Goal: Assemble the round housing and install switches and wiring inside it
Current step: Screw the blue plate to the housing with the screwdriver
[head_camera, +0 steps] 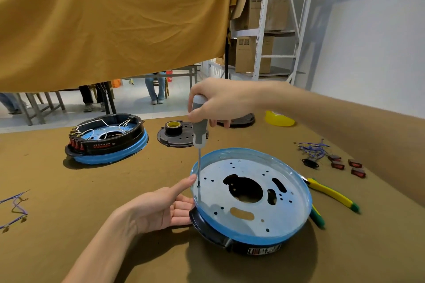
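Brown table (69, 190), wired housing (107, 139) (switches fitted)

A matt brown cloth covers the table (69, 190). The near housing (251, 195) has a dull silvery metal plate, a glossy blue film on its rim and a shiny black plastic base. The screwdriver (199, 131) has a smooth grey handle and a metal shaft. A creased mustard cloth (110, 20) hangs far left.

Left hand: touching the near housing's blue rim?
Touching. In the head view, the left hand rests open against the blue rim of the near housing, thumb tip on its edge.
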A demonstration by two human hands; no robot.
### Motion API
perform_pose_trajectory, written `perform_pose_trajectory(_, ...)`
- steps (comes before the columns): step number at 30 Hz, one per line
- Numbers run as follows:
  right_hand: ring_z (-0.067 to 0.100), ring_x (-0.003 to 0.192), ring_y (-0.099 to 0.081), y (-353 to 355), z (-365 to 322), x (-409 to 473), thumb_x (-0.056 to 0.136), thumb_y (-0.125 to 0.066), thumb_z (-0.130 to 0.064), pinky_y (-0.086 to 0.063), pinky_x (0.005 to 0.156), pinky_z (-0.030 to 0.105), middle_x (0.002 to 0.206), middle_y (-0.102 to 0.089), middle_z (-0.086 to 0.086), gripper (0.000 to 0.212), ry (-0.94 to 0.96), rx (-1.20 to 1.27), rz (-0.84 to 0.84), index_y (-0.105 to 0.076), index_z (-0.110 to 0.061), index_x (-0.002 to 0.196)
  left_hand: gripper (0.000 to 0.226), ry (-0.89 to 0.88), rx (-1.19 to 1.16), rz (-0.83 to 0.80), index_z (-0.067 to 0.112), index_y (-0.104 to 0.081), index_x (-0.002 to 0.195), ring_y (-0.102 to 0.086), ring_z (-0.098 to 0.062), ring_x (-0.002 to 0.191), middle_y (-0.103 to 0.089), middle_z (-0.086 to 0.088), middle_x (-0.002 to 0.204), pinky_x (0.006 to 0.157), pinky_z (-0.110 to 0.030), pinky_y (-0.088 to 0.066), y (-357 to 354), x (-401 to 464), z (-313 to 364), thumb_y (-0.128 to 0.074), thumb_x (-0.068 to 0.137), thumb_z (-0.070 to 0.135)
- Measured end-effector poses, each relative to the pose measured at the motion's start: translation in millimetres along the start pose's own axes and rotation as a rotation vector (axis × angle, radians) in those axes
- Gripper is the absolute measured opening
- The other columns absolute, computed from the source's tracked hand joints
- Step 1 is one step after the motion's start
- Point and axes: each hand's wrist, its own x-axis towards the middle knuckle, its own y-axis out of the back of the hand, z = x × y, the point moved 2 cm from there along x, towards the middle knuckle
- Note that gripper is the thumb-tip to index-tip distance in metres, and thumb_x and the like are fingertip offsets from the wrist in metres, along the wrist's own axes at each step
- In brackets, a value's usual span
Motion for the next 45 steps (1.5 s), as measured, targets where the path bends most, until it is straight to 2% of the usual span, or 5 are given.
perform_pose_trajectory(5,0.015,0.046,-0.068,-1.4,-6.0,4.1,0.105,-0.047,-0.049,-0.051,0.048,0.025,0.059,-0.069,0.004,0.043,0.017,-0.335,0.082,-0.061,-0.009,0.115,0.083,-0.014,-0.018,0.001,-0.007,-0.063,0.115,-0.076,-0.028,0.088,-0.075,-0.024,0.106,0.07,-0.032,-0.063,-0.7,0.7,-2.5,-0.082,0.066,0.058)
perform_pose_trajectory(9,0.006,0.042,-0.061,6.2,-5.1,2.1,0.099,-0.064,-0.027,-0.05,0.044,0.022,0.066,-0.069,-0.002,0.032,-0.049,-0.05,-0.118,-0.05,-0.016,0.126,0.083,-0.017,-0.023,0.004,-0.006,-0.062,0.118,-0.077,-0.029,0.091,-0.075,-0.025,0.109,0.072,-0.032,-0.063,-1.9,-0.1,-1.6,-0.08,0.069,0.058)
perform_pose_trajectory(16,0.01,0.051,-0.066,2.5,-8.9,2.8,0.097,-0.068,-0.035,-0.053,0.045,0.024,0.084,-0.071,0.004,0.042,-0.041,-0.106,-0.134,-0.042,-0.02,0.126,0.077,-0.003,-0.015,0.02,-0.006,-0.061,0.12,-0.077,-0.028,0.091,-0.076,-0.024,0.108,0.071,-0.031,-0.063,-4.9,-3.0,0.2,-0.074,0.076,0.056)
perform_pose_trajectory(42,0.016,0.054,-0.07,4.2,-11.9,6.2,0.091,-0.076,-0.017,-0.055,0.049,0.025,0.076,-0.074,0.006,0.056,-0.064,-0.047,-0.225,-0.035,-0.02,0.129,0.082,-0.027,0.009,-0.005,-0.005,-0.062,0.12,-0.077,-0.027,0.09,-0.076,-0.023,0.107,0.071,-0.03,-0.062,-2.0,-0.7,-1.7,-0.078,0.071,0.059)
perform_pose_trajectory(45,0.02,0.048,-0.069,0.5,-11.9,9.9,0.098,-0.068,-0.03,-0.054,0.046,0.027,0.071,-0.076,0.008,0.047,-0.091,-0.091,-0.164,-0.04,-0.008,0.128,0.079,-0.018,0.002,0.006,-0.005,-0.062,0.119,-0.077,-0.027,0.088,-0.076,-0.023,0.105,0.07,-0.03,-0.062,-2.9,-1.3,-1.4,-0.075,0.074,0.058)
